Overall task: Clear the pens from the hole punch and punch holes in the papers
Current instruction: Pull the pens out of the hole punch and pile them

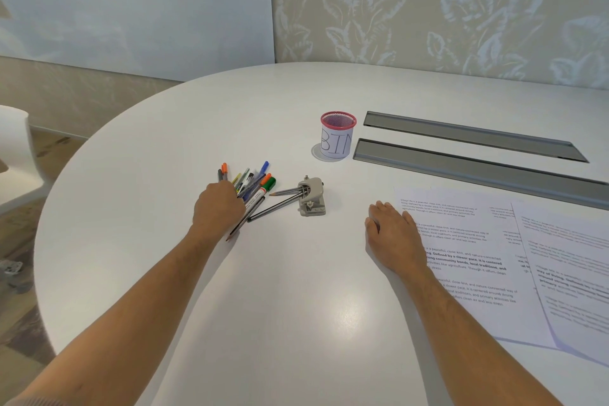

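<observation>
Grey metal, the hole punch (312, 197) sat near the middle of the white bench (296, 306), and it was not yet clear: two or three dark pencils (286, 197) were lodged in its mouth, their shafts running out to the left. Just beside those lay the heap of pens (252, 182), a fan of orange, green, blue and yellow caps touching one another. The left hand (218, 204) was on the near end of that heap with its fingers curled over the barrels; whether it really gripped them or only pressed on them could not be told, since the back of the hand hid the fingertips.

The right hand (392, 234) lay flat and spread, palm down, its outer edge on the left margin of the printed papers (468, 241), which lay well apart from the punch on the right side of the bench. A second sheet overlapped them further right.

Beyond the punch stood a red mesh cup (338, 135) wrapped in a label reading BIN, and beside it two long grey cable slots (474, 135) were set into the bench.

By my reckoning the clearing was partly done at best: the pencils remained to be pulled out, and no holes showed in any sheet, so all the punching was left.
</observation>
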Motion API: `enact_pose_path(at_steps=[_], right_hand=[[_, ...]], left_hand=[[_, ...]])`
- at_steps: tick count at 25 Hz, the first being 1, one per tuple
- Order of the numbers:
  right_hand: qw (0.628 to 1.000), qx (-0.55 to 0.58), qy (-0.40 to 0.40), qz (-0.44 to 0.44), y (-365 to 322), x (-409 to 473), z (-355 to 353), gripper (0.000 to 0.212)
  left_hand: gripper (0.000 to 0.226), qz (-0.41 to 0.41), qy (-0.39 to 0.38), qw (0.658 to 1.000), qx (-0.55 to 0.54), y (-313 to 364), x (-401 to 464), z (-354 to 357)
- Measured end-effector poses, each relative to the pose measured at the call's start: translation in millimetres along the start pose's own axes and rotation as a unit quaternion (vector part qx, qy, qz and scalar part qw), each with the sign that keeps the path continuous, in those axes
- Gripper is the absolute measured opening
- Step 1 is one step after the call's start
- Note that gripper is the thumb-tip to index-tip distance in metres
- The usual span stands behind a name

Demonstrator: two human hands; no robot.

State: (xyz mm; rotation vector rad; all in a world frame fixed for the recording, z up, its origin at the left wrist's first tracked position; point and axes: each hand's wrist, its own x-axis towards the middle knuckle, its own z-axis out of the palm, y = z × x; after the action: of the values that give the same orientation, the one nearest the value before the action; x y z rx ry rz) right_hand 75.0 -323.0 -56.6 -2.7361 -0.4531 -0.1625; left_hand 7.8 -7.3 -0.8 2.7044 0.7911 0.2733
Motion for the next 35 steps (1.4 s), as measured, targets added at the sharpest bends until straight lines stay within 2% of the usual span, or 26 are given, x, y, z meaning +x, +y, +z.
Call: enact_pose_path(at_steps=[7, 11, 15, 21, 26, 30, 35], right_hand=[[1.000, 0.000, -0.005, -0.005, 1.4, 0.8, 0.8, 0.042], [1.000, -0.001, -0.005, -0.001, 1.8, 0.7, 1.2, 0.039], [1.000, -0.002, -0.004, -0.002, 1.7, 1.0, 1.5, 0.038], [1.000, 0.004, -0.002, -0.005, 2.0, 0.4, 1.2, 0.038], [1.000, 0.002, -0.004, -0.003, 2.6, 0.2, 1.6, 0.038], [1.000, 0.002, 0.000, -0.003, 2.2, -0.3, 1.4, 0.038], [1.000, 0.004, -0.002, -0.002, 2.4, 0.7, 2.5, 0.039]], left_hand=[[0.023, 0.094, 0.054, 0.994, 0.030, 17.7, -1.7, -0.2], [0.031, 0.171, 0.035, 0.983, 0.047, 30.2, -9.9, 10.6], [0.034, 0.180, 0.021, 0.976, 0.117, 37.4, -16.5, 20.8], [0.026, 0.160, -0.018, 0.981, 0.105, 38.0, -26.3, 14.2], [0.018, 0.127, -0.005, 0.991, 0.039, 32.1, -28.3, -3.0], [0.014, 0.074, -0.015, 0.994, -0.078, 15.4, -19.1, -14.8], [0.016, 0.064, 0.039, 0.981, -0.181, 2.6, -7.5, -19.5]])
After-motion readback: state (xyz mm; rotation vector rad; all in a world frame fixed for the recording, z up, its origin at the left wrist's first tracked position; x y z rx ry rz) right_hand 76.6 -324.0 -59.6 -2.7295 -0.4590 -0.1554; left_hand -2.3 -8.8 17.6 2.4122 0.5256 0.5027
